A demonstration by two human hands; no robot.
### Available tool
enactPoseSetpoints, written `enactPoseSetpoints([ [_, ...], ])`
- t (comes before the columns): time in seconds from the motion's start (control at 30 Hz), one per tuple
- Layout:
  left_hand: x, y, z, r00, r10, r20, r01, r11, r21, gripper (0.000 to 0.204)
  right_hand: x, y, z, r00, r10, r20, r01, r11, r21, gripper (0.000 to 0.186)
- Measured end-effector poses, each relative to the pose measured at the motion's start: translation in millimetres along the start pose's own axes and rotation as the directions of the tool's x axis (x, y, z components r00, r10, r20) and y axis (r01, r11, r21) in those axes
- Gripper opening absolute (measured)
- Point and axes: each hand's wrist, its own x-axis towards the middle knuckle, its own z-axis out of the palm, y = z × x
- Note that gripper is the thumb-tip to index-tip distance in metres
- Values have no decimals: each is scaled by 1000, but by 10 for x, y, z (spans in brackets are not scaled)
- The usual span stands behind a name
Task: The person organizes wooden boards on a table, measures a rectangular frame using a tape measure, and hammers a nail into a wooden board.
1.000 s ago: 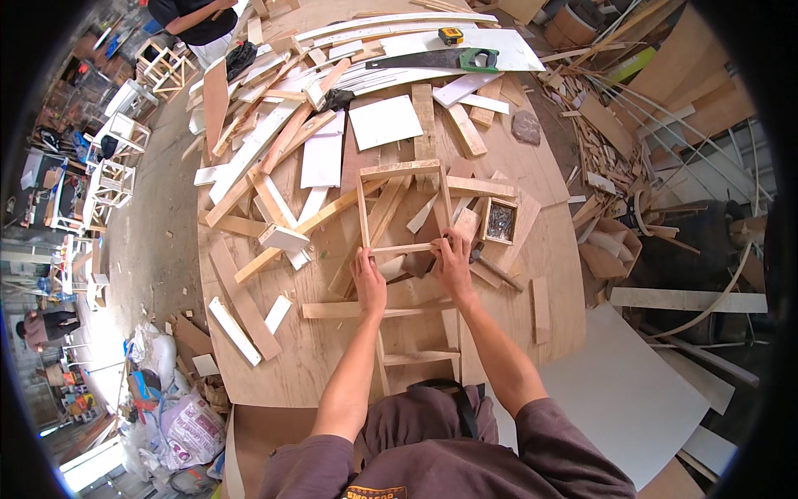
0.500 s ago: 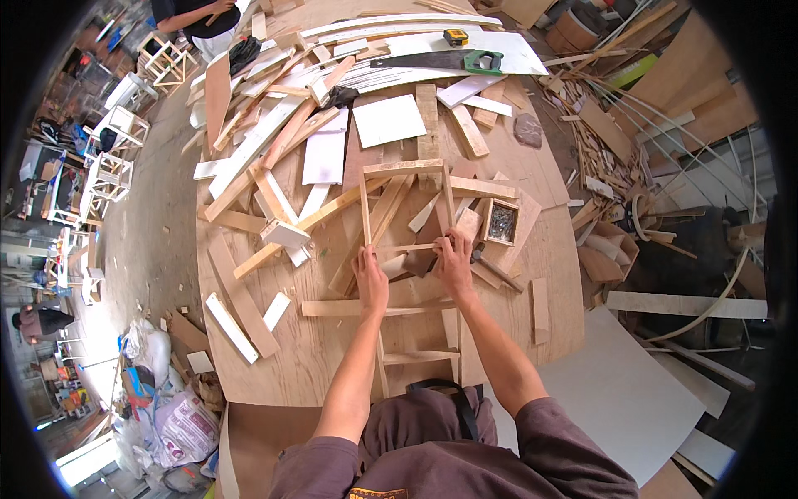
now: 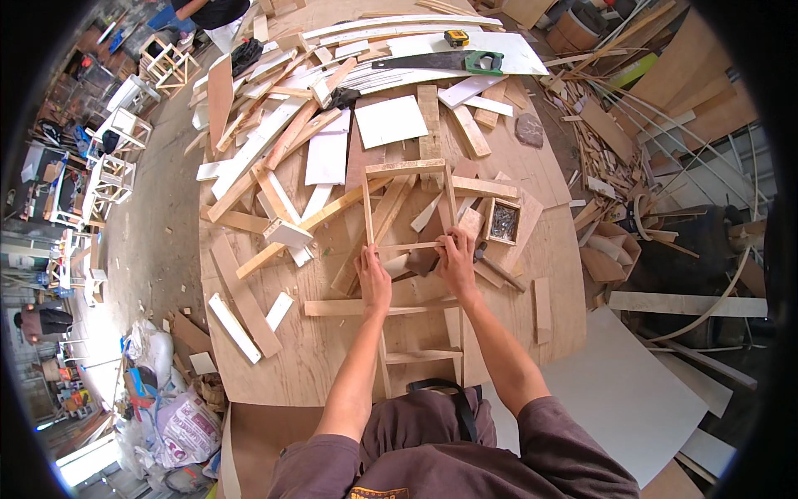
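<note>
A narrow wooden frame with crosspieces lies lengthwise in front of me, its near end toward my body. My left hand is closed around its left rail. My right hand grips the right rail at about the same height. Between my hands a thin wooden crosspiece spans the frame, its ends at my fingertips. Just right of my right hand lies what looks like a hammer, partly hidden by the hand. Beyond it sits a small wooden box of nails.
Wood offcuts are piled across the far left of the plywood table. A green-handled handsaw and a yellow tape measure lie at the far end. A stone-like block rests near the right edge. Another person stands at far left.
My hands keep their grip on the frame in nearly the same place. The whole view has shifted very slightly. The other person's arm at the far left has moved left.
</note>
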Motion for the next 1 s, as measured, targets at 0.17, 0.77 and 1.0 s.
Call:
enactPoseSetpoints([
  [0.17,0,-6,-1,1000,5,-2,-5,1000,-17,32,-5,4,-3,1000,6,-8,-6,1000,4,23],
  [0.77,-8,-24,6,1000,1,11,-1,1000,5,33,-7,-1,58,990,100,-103,-92,992,81,28],
  [1.0,-7,-13,-2,999,-20,32,20,1000,8,31,-13,36,63,994,84,-69,-82,996,33,27],
])
